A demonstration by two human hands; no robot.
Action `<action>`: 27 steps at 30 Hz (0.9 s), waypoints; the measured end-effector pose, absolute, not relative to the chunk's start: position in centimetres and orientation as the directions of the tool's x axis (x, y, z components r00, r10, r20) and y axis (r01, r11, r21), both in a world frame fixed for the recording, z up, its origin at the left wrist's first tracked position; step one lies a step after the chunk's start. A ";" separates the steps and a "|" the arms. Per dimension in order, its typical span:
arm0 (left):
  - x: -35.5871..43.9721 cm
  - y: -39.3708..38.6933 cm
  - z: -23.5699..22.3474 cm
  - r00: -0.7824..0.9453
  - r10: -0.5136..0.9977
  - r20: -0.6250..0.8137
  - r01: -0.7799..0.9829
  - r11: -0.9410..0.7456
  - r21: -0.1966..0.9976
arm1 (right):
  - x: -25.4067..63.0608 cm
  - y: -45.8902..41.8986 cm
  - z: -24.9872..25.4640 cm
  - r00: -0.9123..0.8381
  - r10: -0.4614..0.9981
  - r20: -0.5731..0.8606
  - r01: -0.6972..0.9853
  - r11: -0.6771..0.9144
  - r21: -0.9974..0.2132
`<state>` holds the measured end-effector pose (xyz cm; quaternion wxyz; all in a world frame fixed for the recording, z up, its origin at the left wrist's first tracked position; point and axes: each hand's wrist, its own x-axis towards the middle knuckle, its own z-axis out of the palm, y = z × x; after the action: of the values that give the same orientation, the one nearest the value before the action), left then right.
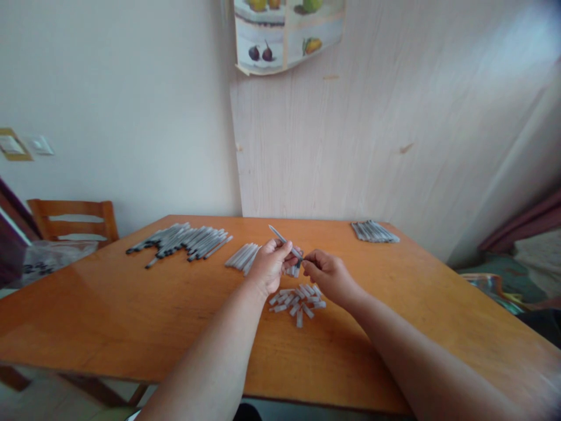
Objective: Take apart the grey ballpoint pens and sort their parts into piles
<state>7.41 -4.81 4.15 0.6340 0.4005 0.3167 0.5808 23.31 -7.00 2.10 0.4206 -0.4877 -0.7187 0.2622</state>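
My left hand is closed around a slim pen with a pale translucent barrel, which slants up and to the left out of the fingers. At the pen's dark lower end, my right hand is closed in a pinch; its fingertips partly hide what they grip. Just below the hands lies a loose pile of short whitish caps. A row of clear pen barrels rests behind my left hand, and a few more pale pieces show between the hands.
On the left of the wooden table lies a large spread of dark-ended pens. A neat bundle of pens sits at the far right. A chair with a clear plastic bag stands beyond the left edge. A wall is behind the table.
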 end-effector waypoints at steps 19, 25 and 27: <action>7.8 -4.8 3.9 0.076 0.995 0.065 -0.484 -0.020 0.875 | 23.1 -7.2 2.4 -0.144 0.920 0.365 0.480 0.388 -0.787; 7.7 -4.6 3.6 0.080 0.994 0.069 -0.465 -0.024 0.885 | 23.1 -7.2 2.4 -0.201 0.949 0.242 0.339 0.300 -0.892; 7.7 -4.6 3.6 0.102 0.993 0.067 -0.468 -0.011 0.884 | 23.1 -7.0 2.2 -0.194 0.955 0.224 0.263 0.271 -0.926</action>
<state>7.72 -4.57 3.63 0.6234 0.4030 0.3252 0.5858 23.13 -7.03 2.23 0.4395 -0.4580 -0.6649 0.3936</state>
